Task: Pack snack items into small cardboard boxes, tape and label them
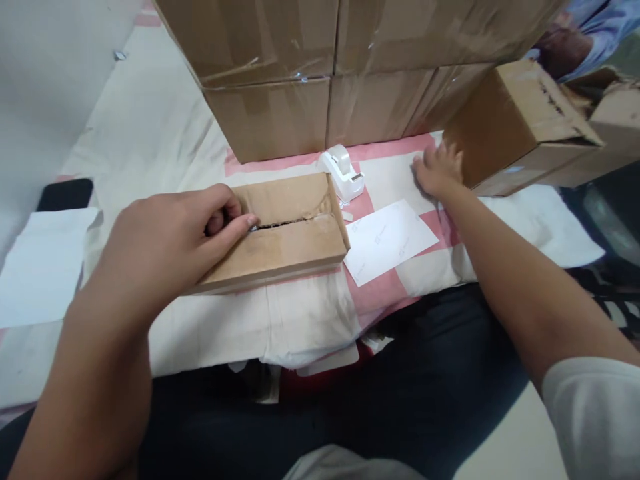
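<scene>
A shallow, closed cardboard box (pixel 287 250) lies on the cloth, a ragged slit running between its top flaps. Over its left end, my left hand (pixel 183 230) is closed in a pinch at the slit; a tiny white bit shows by the thumb tip, but what the fingers hold is hidden. My right hand (pixel 440 170) reaches out with fingers spread, next to the mouth of a larger cardboard box (pixel 530 160) lying on its side. A white tape dispenser (pixel 343 173) stands behind the shallow box. Beside it lies a white printed sheet (pixel 390 240).
Stacked, taped cardboard boxes (pixel 280 113) form a wall at the back. White papers (pixel 45 260) and a dark phone-like object (pixel 65 195) lie at left. Another person's sleeve (pixel 607 33) shows at the upper right. The table's cloth edge (pixel 225 353) runs before my lap.
</scene>
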`<state>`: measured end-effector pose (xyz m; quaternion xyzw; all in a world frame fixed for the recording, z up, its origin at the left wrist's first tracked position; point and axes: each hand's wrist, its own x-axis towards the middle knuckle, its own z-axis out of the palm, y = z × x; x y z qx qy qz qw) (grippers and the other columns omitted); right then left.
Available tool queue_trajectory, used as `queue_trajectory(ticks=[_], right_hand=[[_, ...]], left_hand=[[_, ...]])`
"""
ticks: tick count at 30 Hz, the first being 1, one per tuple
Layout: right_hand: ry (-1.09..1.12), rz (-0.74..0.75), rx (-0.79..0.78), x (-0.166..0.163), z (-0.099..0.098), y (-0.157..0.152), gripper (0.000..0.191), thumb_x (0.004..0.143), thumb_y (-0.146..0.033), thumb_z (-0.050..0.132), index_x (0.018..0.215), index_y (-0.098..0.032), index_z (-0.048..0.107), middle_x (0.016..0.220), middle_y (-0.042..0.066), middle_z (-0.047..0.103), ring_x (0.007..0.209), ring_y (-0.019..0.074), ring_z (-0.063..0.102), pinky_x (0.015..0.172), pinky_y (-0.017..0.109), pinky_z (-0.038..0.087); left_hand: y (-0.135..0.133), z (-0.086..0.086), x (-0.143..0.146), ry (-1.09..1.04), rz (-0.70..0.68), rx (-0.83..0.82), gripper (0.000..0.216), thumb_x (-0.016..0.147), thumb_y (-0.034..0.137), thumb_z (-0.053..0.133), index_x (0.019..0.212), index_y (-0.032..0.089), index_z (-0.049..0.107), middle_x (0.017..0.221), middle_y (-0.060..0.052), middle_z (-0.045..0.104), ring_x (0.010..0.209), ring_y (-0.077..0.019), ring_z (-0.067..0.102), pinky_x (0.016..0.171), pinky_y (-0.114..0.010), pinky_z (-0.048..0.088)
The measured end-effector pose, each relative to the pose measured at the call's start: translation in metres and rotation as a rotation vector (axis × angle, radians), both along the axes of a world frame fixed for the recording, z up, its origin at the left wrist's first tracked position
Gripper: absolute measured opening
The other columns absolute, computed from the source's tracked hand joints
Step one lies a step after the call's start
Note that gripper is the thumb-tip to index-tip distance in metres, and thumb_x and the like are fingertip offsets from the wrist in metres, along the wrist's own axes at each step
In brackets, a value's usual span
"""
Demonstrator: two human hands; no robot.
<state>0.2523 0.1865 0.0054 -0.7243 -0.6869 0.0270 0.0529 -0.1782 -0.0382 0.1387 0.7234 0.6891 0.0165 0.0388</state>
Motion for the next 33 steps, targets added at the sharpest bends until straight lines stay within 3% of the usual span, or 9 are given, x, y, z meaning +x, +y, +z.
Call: queue_trajectory(ticks=[4, 9, 15, 20, 23, 26, 29, 31, 33], right_hand=[[0.015, -0.015, -0.114, -0.012, -0.006, -0.026, 0.081, 0.1, -0.059, 0.023, 0.162, -0.007, 0.021, 0.169, 0.02, 0.013, 0.158, 0.0407, 0.01, 0.122, 0.07, 0.013], [0.042, 0.083, -0.145, -0.046, -0.003, -0.06, 0.087, 0.096, -0.067, 0.024, 0.163, -0.011, 0.02, 0.17, 0.017, 0.01, 0.157, 0.0432, 0.007, 0.123, 0.071, 0.009], [0.106, 0.313, 0.035, -0.066, 0.015, -0.096, 0.082, 0.096, -0.071, 0.019, 0.164, -0.024, 0.02, 0.171, 0.008, 0.015, 0.159, 0.0386, 0.008, 0.125, 0.069, 0.009], [0.027, 0.638, -0.294, -0.065, 0.027, -0.123, 0.097, 0.083, -0.081, 0.05, 0.161, -0.027, 0.029, 0.171, 0.01, 0.016, 0.157, 0.0443, 0.011, 0.124, 0.067, 0.016], [-0.03, 0.72, -0.363, -0.059, 0.046, -0.129, 0.083, 0.079, -0.065, 0.069, 0.147, -0.023, 0.049, 0.158, 0.016, 0.041, 0.143, 0.0429, 0.039, 0.112, 0.058, 0.039], [-0.112, 0.616, -0.406, -0.05, 0.068, -0.127, 0.038, 0.081, -0.04, 0.069, 0.113, -0.018, 0.066, 0.109, 0.013, 0.069, 0.101, 0.0319, 0.062, 0.083, 0.041, 0.048], [-0.03, 0.435, -0.122, -0.034, 0.087, -0.117, 0.009, 0.087, -0.024, 0.055, 0.085, -0.018, 0.062, 0.08, 0.007, 0.064, 0.079, 0.022, 0.058, 0.071, 0.032, 0.04], [0.049, 0.274, 0.289, -0.023, 0.094, -0.11, 0.01, 0.087, -0.017, 0.051, 0.088, -0.017, 0.061, 0.093, 0.011, 0.064, 0.09, 0.0225, 0.057, 0.078, 0.033, 0.041], [0.052, 0.19, 0.555, -0.018, 0.095, -0.107, 0.019, 0.085, -0.012, 0.051, 0.101, -0.014, 0.061, 0.12, 0.018, 0.06, 0.111, 0.0262, 0.054, 0.091, 0.038, 0.042]], left_hand=[[0.005, 0.002, 0.002, 0.011, 0.002, -0.048, 0.039, 0.092, 0.062, 0.037, 0.09, 0.029, 0.057, 0.072, 0.002, 0.064, 0.066, -0.0206, 0.055, 0.059, -0.031, 0.028], [0.006, 0.006, 0.005, 0.026, 0.017, -0.084, 0.042, 0.09, 0.064, 0.032, 0.088, 0.029, 0.055, 0.073, 0.001, 0.064, 0.066, -0.0226, 0.057, 0.058, -0.032, 0.03], [0.008, 0.006, 0.008, 0.051, 0.038, -0.103, 0.044, 0.089, 0.066, 0.03, 0.087, 0.03, 0.055, 0.076, 0.0, 0.065, 0.067, -0.0239, 0.057, 0.059, -0.033, 0.031], [0.007, 0.005, 0.006, 0.034, 0.03, -0.099, 0.043, 0.09, 0.064, 0.032, 0.088, 0.029, 0.056, 0.074, 0.001, 0.064, 0.066, -0.022, 0.057, 0.06, -0.031, 0.029], [0.008, 0.0, 0.002, 0.007, 0.025, -0.012, 0.045, 0.085, 0.067, 0.034, 0.084, 0.029, 0.059, 0.067, 0.003, 0.061, 0.059, -0.0193, 0.053, 0.059, -0.028, 0.026], [0.009, -0.004, 0.001, -0.019, 0.024, 0.061, 0.046, 0.081, 0.068, 0.036, 0.082, 0.03, 0.061, 0.064, 0.004, 0.06, 0.056, -0.0167, 0.051, 0.058, -0.027, 0.024], [0.009, -0.006, 0.003, -0.023, 0.032, 0.084, 0.046, 0.079, 0.067, 0.037, 0.081, 0.029, 0.062, 0.062, 0.005, 0.058, 0.054, -0.0145, 0.049, 0.059, -0.025, 0.023], [0.009, -0.007, 0.004, -0.018, 0.022, 0.109, 0.046, 0.08, 0.067, 0.037, 0.08, 0.028, 0.062, 0.06, 0.006, 0.056, 0.052, -0.0129, 0.047, 0.059, -0.024, 0.021], [0.009, -0.009, 0.003, -0.015, 0.007, 0.137, 0.045, 0.08, 0.066, 0.037, 0.079, 0.028, 0.061, 0.058, 0.007, 0.055, 0.051, -0.0115, 0.045, 0.059, -0.023, 0.02]])
